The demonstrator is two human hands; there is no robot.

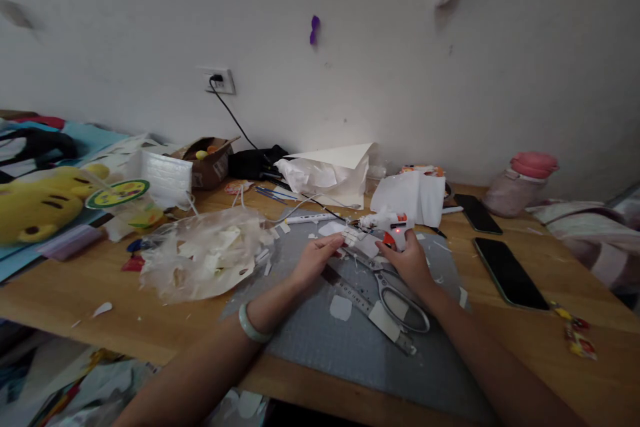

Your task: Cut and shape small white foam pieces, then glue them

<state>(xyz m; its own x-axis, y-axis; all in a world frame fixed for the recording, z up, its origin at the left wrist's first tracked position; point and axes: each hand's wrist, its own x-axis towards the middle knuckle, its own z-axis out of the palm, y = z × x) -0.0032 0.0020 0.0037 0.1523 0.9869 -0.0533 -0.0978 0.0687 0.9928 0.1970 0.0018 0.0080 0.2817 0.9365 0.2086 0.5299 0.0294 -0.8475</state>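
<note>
My right hand (411,263) is closed around the handle of a white hot glue gun (397,221) with an orange trigger and a small red light. The gun's nozzle points left. In my left hand (319,259) a small white piece (351,235) is pinched close under the nozzle; its exact shape is too small to make out. Below both hands, grey-handled scissors (403,300) lie on a grey cutting mat (320,333). A metal ruler (353,295) lies slantwise beside them, partly under the scissors and white scraps.
Left of the mat lies a clear plastic bag (200,257) of scraps, near a lidded drink cup (123,203) and a yellow plush toy (40,207). Two phones (510,273) and a pink-lidded bottle (520,187) are on the right. Crumpled white paper (325,173) sits by the wall.
</note>
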